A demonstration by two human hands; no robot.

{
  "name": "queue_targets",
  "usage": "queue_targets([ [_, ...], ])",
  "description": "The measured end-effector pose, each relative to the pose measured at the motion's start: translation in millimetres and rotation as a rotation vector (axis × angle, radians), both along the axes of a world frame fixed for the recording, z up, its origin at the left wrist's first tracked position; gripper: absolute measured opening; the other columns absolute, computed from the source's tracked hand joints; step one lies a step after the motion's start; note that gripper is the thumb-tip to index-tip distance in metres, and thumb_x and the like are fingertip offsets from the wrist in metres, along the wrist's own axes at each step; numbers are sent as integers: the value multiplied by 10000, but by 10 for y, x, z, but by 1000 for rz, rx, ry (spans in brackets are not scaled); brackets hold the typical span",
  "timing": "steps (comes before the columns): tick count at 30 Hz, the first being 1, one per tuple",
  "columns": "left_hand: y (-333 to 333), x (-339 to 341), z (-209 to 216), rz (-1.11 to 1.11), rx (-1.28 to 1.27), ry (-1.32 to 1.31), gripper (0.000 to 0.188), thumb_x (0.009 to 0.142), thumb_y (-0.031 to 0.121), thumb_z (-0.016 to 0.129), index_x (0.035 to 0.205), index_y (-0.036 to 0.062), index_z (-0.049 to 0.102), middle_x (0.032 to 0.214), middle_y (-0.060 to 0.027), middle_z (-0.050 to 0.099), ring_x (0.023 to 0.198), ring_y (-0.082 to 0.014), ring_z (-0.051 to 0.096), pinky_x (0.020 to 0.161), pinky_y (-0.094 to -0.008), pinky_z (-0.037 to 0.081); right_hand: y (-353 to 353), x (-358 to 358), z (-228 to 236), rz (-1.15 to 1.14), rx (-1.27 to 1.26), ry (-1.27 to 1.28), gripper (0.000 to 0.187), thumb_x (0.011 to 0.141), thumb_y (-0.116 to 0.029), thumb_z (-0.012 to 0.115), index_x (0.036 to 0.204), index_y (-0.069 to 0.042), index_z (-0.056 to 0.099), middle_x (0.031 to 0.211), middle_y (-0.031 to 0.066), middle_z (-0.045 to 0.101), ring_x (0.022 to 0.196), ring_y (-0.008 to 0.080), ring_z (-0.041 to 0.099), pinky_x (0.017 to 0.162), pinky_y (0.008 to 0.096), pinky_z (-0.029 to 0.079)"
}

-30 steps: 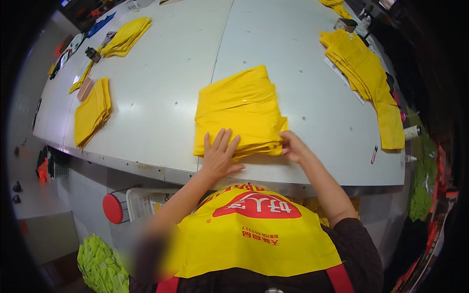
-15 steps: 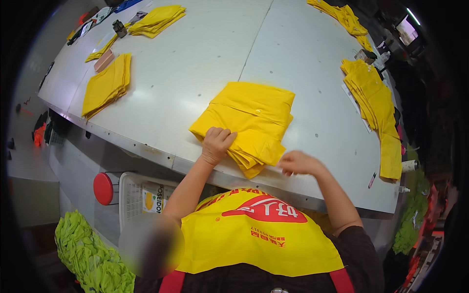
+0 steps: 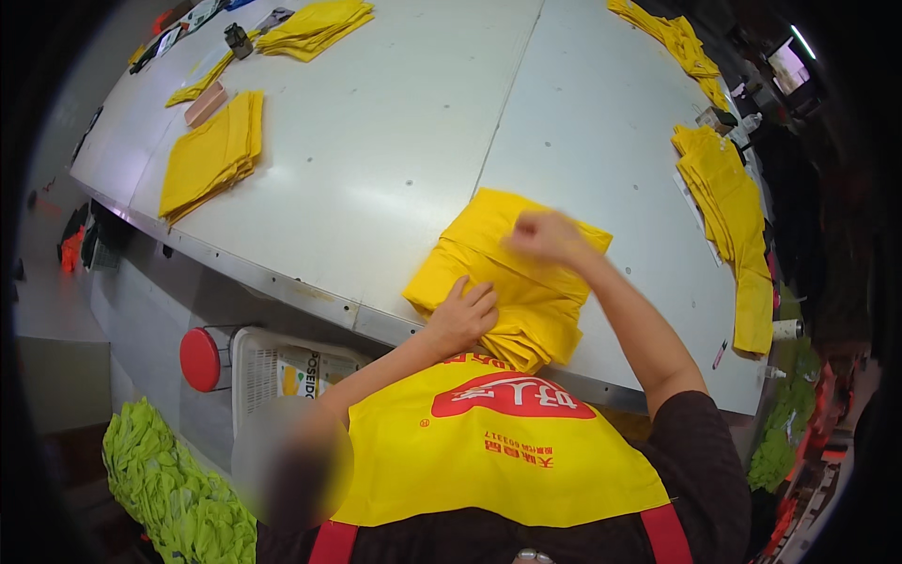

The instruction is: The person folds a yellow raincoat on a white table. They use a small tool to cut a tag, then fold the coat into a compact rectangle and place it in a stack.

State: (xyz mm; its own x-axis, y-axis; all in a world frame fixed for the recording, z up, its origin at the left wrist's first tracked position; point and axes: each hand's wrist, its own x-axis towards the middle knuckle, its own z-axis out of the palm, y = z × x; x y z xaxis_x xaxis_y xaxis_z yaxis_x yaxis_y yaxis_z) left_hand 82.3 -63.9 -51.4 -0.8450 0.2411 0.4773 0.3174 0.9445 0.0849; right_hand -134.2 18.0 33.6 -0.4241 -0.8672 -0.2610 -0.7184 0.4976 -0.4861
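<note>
On flat white desk [image 3: 376, 169]: folded yellow cloth bundle [image 3: 528, 293].
Left hand [image 3: 463, 316]: fingers extended, atop it.
Right hand [image 3: 552, 239]: moved above bundle; closure unclear (blurred).

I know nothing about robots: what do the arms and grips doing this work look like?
They are a person's, not a machine's. The left grip and right grip are bare hands, no gloves or cables showing. The left arm and right arm have bare forearms. A dark short sleeve covers the right upper arm; blur hides the left side.
</note>
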Motion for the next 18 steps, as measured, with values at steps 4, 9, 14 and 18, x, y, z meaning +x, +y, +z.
queue_targets([
  [4, -75, 33, -110, -34, -46, -79, 213, 778, 232, 523, 915, 74, 562, 1198, -139, 519, 1184, -301, 449, 932, -550, 341, -38, -470, 123, -470, 268, -649, 562, 779, -502, 600, 1118, -54, 572, 1010, 112, 628, 878, 239, 613, 756, 348, 485],
  [9, -165, -29, -81, -138, -15, -10, 165, 799, 224, 508, 829, 78, 579, 1145, -143, 563, 1167, -297, 469, 948, -574, 331, 67, -651, -101, -610, 590, -1265, 612, 816, -480, 586, 1250, -60, 492, 1199, 128, 568, 1034, 216, 582, 885, 376, 473],
  [14, -182, -198, 261, -205, 25, -334, 156, 759, 209, 550, 816, 70, 592, 940, -142, 636, 923, -307, 605, 797, -484, 460, 123, -323, -240, -325, 274, -941, 464, 791, -183, 610, 1209, -14, 501, 1091, 97, 600, 936, 206, 591, 810, 344, 488],
  [18, -365, -563, 452, -58, 313, -653, 154, 693, 181, 604, 778, 54, 626, 788, -159, 645, 754, -335, 628, 668, -419, 496, 176, -64, -407, -137, 2, -476, 538, 724, -322, 623, 1119, 28, 518, 1041, 189, 603, 957, 278, 595, 820, 335, 466],
])
